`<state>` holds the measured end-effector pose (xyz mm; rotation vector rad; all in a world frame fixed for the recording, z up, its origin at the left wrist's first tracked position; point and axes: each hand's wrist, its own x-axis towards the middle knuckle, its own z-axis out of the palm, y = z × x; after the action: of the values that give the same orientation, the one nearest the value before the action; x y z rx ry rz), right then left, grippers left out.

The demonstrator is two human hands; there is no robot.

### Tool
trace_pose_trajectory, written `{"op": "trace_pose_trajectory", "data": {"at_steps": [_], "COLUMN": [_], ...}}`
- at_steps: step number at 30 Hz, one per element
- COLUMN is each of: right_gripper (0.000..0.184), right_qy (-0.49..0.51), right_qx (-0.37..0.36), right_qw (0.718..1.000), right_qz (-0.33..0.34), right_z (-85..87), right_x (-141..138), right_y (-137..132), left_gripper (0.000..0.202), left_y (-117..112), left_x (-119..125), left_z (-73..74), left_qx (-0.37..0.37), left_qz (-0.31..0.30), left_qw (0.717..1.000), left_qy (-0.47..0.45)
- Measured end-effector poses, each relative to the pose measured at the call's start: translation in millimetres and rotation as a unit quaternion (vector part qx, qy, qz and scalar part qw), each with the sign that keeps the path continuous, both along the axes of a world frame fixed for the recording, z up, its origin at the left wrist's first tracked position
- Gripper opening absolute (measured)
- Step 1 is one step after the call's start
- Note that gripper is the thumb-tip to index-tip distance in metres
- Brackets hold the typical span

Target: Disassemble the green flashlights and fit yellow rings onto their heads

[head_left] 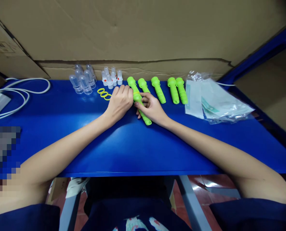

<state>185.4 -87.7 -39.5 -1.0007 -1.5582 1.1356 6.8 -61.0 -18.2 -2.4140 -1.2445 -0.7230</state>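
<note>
While left hand (pixel 119 103), right hand (pixel 154 109) on green tube (pixel 146 120); yellow rings (pixel 104 93) beside

Blue tbl (pixel 61 134) w/ grey legs (pixel 194 205); cardboard wall (pixel 143 29) behind; red floor (pixel 179 205).

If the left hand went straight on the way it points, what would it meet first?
The bright green ribbed plastic tube, which the left hand and the right hand already hold. Beyond it, likely the next green tube, though depth is unclear.

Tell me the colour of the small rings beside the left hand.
The rings are yellow; the head view shows them best.
</note>
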Motion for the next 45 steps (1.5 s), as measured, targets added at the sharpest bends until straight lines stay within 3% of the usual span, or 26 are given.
{"op": "trace_pose_trajectory", "data": {"at_steps": [7,12,21,31,38,45], "right_gripper": [0.075,0.074,0.078,0.074,0.074,0.078], "right_qy": [-0.019,-0.025,-0.012,-0.019,-0.024,0.002], "right_qx": [0.008,0.006,0.000,0.003,0.030,0.017], "right_qw": [1.000,0.999,1.000,1.000,0.999,1.000], "right_qz": [-0.005,-0.022,-0.005,-0.005,0.006,0.024], "right_z": [2.0,7.9,11.0,8.7,12.2,12.8], "right_x": [1.3,2.7,5.2,7.5,7.1,6.5], "right_y": [-1.3,-2.3,1.9,1.2,-2.8,-2.3], "left_gripper": [0.017,0.015,0.012,0.010,0.024,0.038], "left_y": [2.7,1.5,-2.7,7.9,20.4,26.1], "left_x": [-9.3,-12.4,-12.6,-19.7,-31.4,-34.7], "left_z": [4.2,10.4,17.8,9.1,5.8,6.4], "left_qx": [-0.150,-0.203,-0.233,-0.162,-0.198,-0.195], "left_qz": [-0.048,-0.096,-0.074,-0.043,-0.185,-0.243], "left_qw": [0.979,0.958,0.956,0.964,0.934,0.914], "left_qy": [-0.127,-0.177,-0.160,-0.207,-0.233,-0.261]}}
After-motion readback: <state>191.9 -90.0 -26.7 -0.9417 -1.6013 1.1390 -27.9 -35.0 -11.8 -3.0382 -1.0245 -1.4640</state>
